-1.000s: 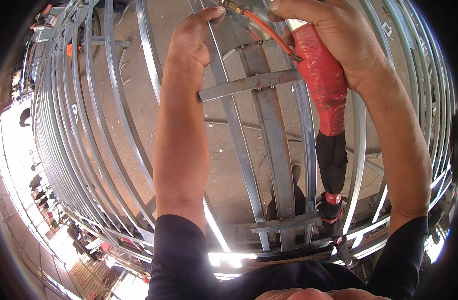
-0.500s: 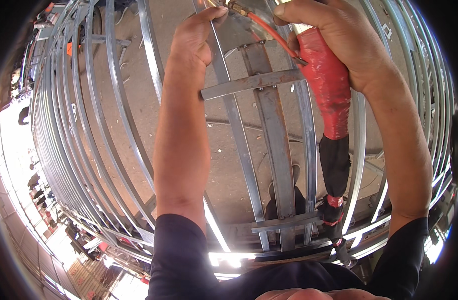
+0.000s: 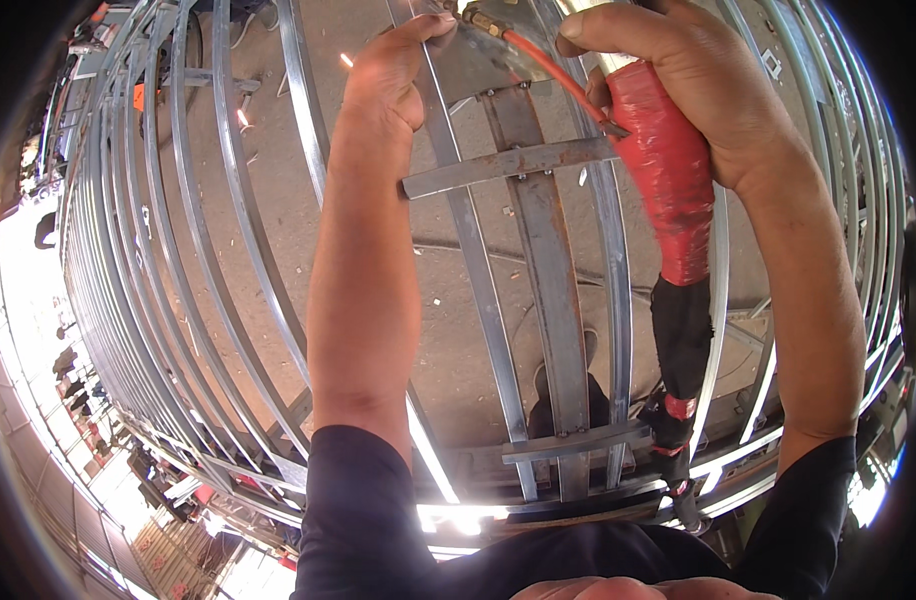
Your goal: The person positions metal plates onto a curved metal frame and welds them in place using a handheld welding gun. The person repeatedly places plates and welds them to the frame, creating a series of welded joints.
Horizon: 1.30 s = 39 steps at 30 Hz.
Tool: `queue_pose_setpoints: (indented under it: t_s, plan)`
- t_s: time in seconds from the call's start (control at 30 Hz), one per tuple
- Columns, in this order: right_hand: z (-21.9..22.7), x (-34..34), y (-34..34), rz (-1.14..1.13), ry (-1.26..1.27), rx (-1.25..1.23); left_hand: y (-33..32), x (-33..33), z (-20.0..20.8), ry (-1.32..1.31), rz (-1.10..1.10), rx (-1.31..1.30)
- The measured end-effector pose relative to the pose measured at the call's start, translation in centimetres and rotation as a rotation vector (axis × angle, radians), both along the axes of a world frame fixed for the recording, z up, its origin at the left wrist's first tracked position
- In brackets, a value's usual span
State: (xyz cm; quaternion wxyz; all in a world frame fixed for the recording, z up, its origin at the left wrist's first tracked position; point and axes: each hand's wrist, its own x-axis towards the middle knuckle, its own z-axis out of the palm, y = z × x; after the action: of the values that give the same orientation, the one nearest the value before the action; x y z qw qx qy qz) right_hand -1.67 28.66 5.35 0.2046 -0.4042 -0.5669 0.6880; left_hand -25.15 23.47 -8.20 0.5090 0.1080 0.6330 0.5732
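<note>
My right hand is wrapped round the red-taped handle of a torch-like tool at the upper right. A thin orange hose with a brass fitting runs along its front; the tip is cut off by the upper edge. From the handle's lower end a black-sleeved cable hangs toward me. My left hand is closed at the top, over a grey metal bar, with its thumb stretched toward the brass fitting. Its other fingers are hidden, so what it grips cannot be made out.
Long steel bars run lengthwise on both sides. A short flat crosspiece and a nearer crosspiece lie across a wide rusty strip. Glowing sparks fly at the upper left. A dusty floor shows between the bars.
The red-taped handle and its cable have shifted slightly right with my right hand. Bright sparks now show farther out on the left. My left hand has stayed nearly still.
</note>
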Motion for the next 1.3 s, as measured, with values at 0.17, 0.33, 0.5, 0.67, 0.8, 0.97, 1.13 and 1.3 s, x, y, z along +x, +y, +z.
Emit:
queue_pose_setpoints:
  t_s: [0.17,0.33,0.5,0.67,0.8,0.97,1.13,1.3]
  plan:
    - [1.4,2.9,-0.4,-0.032,-0.102,0.095,0.3,-0.4,-0.1,0.016,0.03,0.011]
    - [2.1,6.7,-2.4,-0.027,-0.331,0.094,0.2,-1.0,0.0,-0.061,0.028,0.042]
    - [1.3,7.7,-5.1,-0.021,-0.268,0.003,0.8,-1.6,-0.6,-0.06,0.066,-0.016]
    - [0.9,7.4,-5.8,0.049,-0.22,-0.105,1.0,-2.3,-1.6,-0.018,0.092,0.032]
    - [1.1,7.0,-5.9,0.065,-0.247,-0.159,0.5,-1.0,-1.5,-0.161,0.085,0.028]
    - [1.2,6.7,-6.3,0.072,-0.26,-0.161,0.6,-0.5,-0.8,-0.164,0.08,0.092]
    - [1.0,6.5,-6.3,0.092,-0.261,-0.127,0.5,-0.4,-0.9,-0.218,0.057,0.14]
    - [1.0,6.4,-6.5,0.105,-0.274,-0.118,0.6,-2.0,-2.0,-0.217,0.009,0.116]
